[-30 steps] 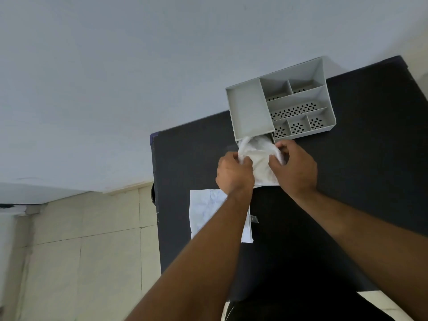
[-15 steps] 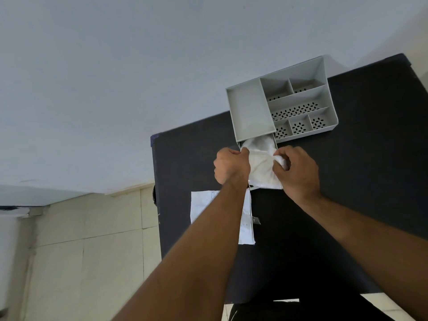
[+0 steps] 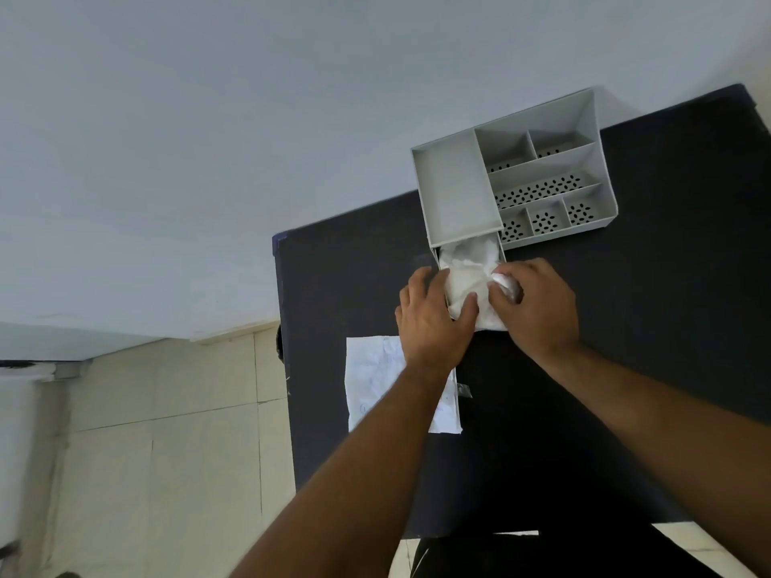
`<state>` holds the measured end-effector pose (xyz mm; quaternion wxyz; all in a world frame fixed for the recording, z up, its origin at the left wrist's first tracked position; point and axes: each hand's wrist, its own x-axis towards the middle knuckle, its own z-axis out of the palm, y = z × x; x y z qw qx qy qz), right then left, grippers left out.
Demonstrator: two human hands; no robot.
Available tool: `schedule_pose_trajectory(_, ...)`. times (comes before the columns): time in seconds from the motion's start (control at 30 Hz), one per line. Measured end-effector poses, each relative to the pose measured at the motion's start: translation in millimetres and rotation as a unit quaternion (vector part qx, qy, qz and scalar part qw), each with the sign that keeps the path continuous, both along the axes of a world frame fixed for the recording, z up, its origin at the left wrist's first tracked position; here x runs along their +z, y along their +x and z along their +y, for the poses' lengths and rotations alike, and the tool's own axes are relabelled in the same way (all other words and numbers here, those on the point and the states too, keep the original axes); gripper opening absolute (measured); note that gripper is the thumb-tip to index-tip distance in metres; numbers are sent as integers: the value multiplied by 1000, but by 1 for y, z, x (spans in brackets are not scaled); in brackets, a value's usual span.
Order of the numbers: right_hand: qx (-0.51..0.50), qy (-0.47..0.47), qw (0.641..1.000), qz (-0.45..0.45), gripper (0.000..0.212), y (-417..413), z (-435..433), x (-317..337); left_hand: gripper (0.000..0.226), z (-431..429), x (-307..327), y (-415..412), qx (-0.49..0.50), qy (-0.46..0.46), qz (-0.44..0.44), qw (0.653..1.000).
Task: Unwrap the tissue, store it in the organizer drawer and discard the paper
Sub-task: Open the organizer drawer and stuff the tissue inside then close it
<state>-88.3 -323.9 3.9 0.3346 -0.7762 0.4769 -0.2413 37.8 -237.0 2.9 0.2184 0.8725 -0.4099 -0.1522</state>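
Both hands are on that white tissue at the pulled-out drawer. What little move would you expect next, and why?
Probably a gentle push down to tuck the rest in. The tissue fills the open drawer of the grey organizer, but its near edge bulges over the front, under the left hand and right hand. The drawer likely cannot slide shut yet, and the paper lies beside it, not discarded.
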Motion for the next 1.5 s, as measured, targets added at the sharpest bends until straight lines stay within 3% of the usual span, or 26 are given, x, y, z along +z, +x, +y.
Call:
schedule_pose_trajectory(0.23,36,-19,998,41,52,-14,21,-7,78,30,-6,5,-98,-2,20,995)
schedule_pose_trajectory(0.37,68,-5,996,50,63,-22,25,-6,79,27,-5,9,-84,29,10,996)
schedule_pose_trajectory(0.53,81,-23,996,21,47,-17,23,0,79,16,-5,6,-29,42,39,998)
schedule_pose_trajectory(0.73,83,-15,996,36,24,-6,16,3,64,11,-1,0,-34,29,8,999)
schedule_pose_trajectory(0.87,121,-106,976,148,15,-7,14,5,57,18,0,-2,-111,35,-36,993)
schedule_pose_trajectory(1.03,151,-110,951,246,23,-12,18,8,65,21,-3,0,-158,114,-54,979)
schedule_pose_trajectory(1.2,148,-114,957,221,26,-12,17,13,84,19,1,6,-171,137,-81,972)
schedule_pose_trajectory(1.33,149,-121,957,217,43,-7,7,19,102,14,8,9,-215,159,-121,956)
schedule_pose_trajectory(1.5,218,-149,927,267,53,2,-5,20,105,5,12,8,-255,226,-172,924)
